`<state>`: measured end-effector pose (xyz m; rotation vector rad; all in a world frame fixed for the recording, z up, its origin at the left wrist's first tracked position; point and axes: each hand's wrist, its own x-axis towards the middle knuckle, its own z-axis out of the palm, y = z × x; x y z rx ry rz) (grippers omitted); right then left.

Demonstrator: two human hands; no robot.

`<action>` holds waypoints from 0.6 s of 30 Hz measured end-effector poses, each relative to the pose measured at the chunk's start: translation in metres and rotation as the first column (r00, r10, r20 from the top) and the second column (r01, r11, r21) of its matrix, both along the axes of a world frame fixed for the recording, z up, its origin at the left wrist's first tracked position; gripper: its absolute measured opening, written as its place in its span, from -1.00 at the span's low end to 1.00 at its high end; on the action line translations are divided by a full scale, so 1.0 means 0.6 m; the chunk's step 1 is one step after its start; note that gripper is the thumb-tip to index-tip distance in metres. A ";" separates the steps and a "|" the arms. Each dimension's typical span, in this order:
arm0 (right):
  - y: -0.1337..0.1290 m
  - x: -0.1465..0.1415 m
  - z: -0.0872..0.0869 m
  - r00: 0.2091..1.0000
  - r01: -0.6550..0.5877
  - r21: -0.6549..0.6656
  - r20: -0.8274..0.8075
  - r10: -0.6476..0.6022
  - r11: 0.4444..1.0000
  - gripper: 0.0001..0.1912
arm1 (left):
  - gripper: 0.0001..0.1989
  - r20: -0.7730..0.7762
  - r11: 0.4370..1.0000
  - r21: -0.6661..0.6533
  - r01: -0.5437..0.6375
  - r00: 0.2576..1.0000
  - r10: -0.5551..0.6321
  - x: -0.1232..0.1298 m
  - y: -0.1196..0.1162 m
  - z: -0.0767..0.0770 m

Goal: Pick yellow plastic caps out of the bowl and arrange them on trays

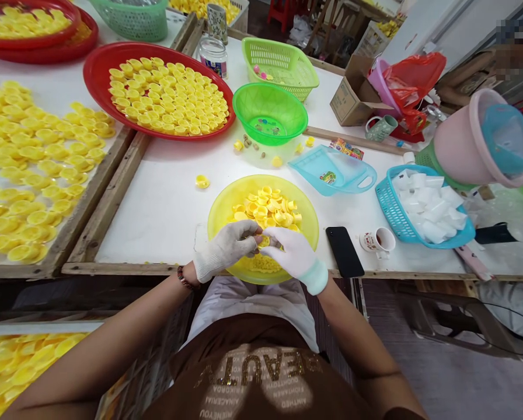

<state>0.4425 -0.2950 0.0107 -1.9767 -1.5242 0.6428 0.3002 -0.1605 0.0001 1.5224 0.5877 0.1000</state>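
My left hand [227,247], in a whitish glove with bare fingertips showing, pinches a small yellow plastic cup-shaped piece [264,241]. My right hand [293,252], gloved in white with a pale green cuff, meets it from the other side with its fingers closed on the same piece. Both hands are over a translucent yellow basin [218,201] at the table's front edge. Inside the basin lies a heap of yellow cup-shaped pieces [268,205], with smaller yellow bits [264,265] nearer to me. My fingers partly cover the held piece.
A red tray [95,76] of yellow pieces lies back left. Behind the basin are a green bowl [270,99] and a blue scoop [331,166]. To the right sit a black phone [344,251], a mug [377,240] and a blue basket [404,230] of white pieces.
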 end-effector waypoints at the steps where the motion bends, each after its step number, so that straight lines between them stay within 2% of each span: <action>1: -0.002 0.002 -0.002 0.996 0.020 -0.005 -0.092 -0.021 1.000 -0.73 | -0.72 0.007 0.999 -0.021 -0.029 1.000 0.029 -0.001 -0.001 -0.002; 5: -0.003 0.006 -0.013 0.937 0.139 -0.058 -0.317 -0.150 0.989 -0.72 | -0.66 -0.002 0.989 -0.098 -0.108 0.994 0.109 -0.002 -0.008 -0.011; 9: -0.004 0.017 -0.015 0.880 0.163 -0.112 -0.433 -0.196 0.980 -0.76 | -0.69 0.001 0.993 -0.049 -0.105 0.994 0.106 0.000 -0.010 -0.020; 11: -0.009 0.023 -0.012 0.925 0.169 -0.100 -0.327 -0.193 0.981 -0.73 | -0.70 0.000 0.993 -0.042 -0.110 0.994 0.110 0.002 -0.009 -0.025; 14: -0.024 0.024 -0.017 0.996 0.089 -0.081 0.020 -0.087 0.993 -0.70 | -0.75 -0.023 0.986 -0.066 -0.152 0.988 0.151 0.001 -0.010 -0.024; 16: -0.035 0.017 -0.029 0.978 0.013 -0.140 0.208 0.017 0.990 -0.72 | -0.81 -0.031 0.984 -0.050 -0.173 0.985 0.172 -0.007 -0.010 -0.016; 18: -0.041 0.007 -0.047 0.949 -0.005 -0.215 0.307 0.072 0.977 -0.74 | -0.83 -0.024 0.983 0.010 -0.181 0.983 0.182 -0.024 -0.001 -0.005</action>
